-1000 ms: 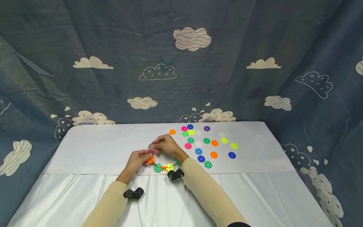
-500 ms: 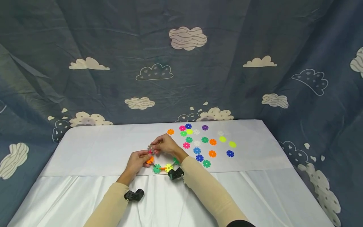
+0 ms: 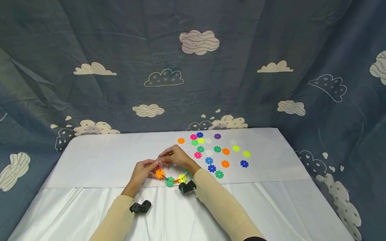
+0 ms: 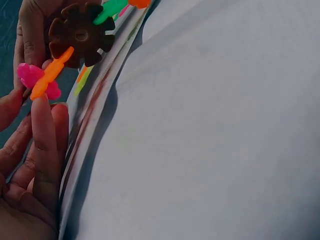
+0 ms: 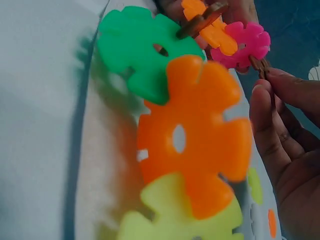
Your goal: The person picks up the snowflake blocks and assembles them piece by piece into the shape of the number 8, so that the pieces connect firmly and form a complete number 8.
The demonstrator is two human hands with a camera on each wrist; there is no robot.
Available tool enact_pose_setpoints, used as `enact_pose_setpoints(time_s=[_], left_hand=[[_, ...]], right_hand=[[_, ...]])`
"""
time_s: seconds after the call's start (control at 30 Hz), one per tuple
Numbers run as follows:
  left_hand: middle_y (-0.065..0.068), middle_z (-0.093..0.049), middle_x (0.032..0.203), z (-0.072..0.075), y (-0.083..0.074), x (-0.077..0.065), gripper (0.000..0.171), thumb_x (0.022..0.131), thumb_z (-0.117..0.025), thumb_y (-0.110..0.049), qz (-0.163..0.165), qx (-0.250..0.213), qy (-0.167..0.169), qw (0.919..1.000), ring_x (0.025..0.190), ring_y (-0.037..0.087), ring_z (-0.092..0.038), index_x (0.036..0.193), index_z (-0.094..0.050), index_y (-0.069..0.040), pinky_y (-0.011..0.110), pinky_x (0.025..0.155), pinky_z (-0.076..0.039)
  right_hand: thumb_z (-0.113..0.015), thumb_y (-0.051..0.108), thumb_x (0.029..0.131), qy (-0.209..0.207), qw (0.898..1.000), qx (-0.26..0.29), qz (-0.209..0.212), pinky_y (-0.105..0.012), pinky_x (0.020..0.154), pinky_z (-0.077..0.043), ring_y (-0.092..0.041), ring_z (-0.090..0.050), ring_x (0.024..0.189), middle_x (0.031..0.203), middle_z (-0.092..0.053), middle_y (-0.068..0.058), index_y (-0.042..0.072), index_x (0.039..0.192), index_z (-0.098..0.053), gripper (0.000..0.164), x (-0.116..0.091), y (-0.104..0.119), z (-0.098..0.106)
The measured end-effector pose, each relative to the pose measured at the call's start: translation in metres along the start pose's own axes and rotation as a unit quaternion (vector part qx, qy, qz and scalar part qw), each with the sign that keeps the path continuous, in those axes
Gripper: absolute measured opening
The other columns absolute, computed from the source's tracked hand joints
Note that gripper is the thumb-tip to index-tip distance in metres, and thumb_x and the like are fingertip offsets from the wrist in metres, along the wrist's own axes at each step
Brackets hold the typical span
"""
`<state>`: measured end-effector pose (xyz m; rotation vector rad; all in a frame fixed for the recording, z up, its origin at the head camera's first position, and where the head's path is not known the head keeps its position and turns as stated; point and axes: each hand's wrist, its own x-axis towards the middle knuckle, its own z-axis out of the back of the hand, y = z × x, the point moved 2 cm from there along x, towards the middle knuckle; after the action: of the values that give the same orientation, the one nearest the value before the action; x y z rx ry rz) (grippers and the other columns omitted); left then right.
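Note:
A chain of slotted snowflake discs hangs between the hands. The left hand (image 3: 140, 172) holds it around the pink disc (image 5: 247, 45) and the orange disc (image 4: 50, 75), fingertips on their edges. The right hand (image 3: 176, 156) pinches a brown disc (image 5: 260, 65), seen edge-on, at a slot of the pink one. Past the orange disc follow another brown disc (image 4: 75, 37), a green disc (image 5: 142, 40), a second orange disc (image 5: 200, 135) and a yellow disc (image 3: 182, 178). In the head view, the right sleeve hides the chain's other end.
Loose snowflake discs in several colours lie to the right on the white table (image 3: 99, 160), among them a blue disc (image 3: 244, 163) and a purple disc (image 3: 217, 136). A dark cloud-patterned curtain (image 3: 120, 90) stands behind the table.
The brown disc in the right hand has turned from face-on to nearly edge-on. Both hands have moved slightly, and the lower chain has shifted a little to the right and toward the person.

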<state>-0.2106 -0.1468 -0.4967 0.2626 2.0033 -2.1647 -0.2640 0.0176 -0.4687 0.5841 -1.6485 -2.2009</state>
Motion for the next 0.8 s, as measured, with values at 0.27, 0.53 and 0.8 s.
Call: enact_pose_setpoints(time_s=[0.27,0.53,0.8], left_hand=[[0.002,-0.067,0.074,-0.003,0.0,-0.003,0.02,0.094,-0.061,-0.008,0.001,-0.015,-0.004,0.9999,0.064,0.009,-0.061,0.101,-0.063,0.01,0.021,0.057,-0.054],[0.003,-0.068,0.082,0.002,-0.003,-0.001,0.02,0.095,-0.058,-0.009,0.003,0.004,0.001,1.0,0.07,0.007,-0.062,0.101,-0.06,0.01,0.019,0.063,-0.055],[0.003,-0.068,0.086,0.003,-0.001,0.001,0.02,0.096,-0.057,-0.011,0.01,0.007,0.009,0.9999,0.072,0.006,-0.062,0.104,-0.059,0.008,0.018,0.063,-0.054]], right_hand=[[-0.07,0.006,0.088,-0.009,0.999,-0.036,0.008,-0.03,0.062,-0.057,-0.016,-0.062,0.065,0.086,-0.069,-0.007,-0.003,0.104,-0.071,0.019,-0.007,-0.003,0.013],[-0.073,0.007,0.085,-0.077,0.989,-0.128,-0.019,-0.03,0.06,-0.053,-0.021,-0.058,0.065,0.082,-0.067,-0.006,0.0,0.101,-0.072,0.017,-0.036,-0.012,0.08],[-0.081,0.012,0.078,-0.106,0.949,-0.277,-0.108,-0.027,0.069,-0.047,-0.017,-0.053,0.075,0.081,-0.061,-0.002,0.009,0.093,-0.073,0.017,-0.072,-0.033,0.131]])
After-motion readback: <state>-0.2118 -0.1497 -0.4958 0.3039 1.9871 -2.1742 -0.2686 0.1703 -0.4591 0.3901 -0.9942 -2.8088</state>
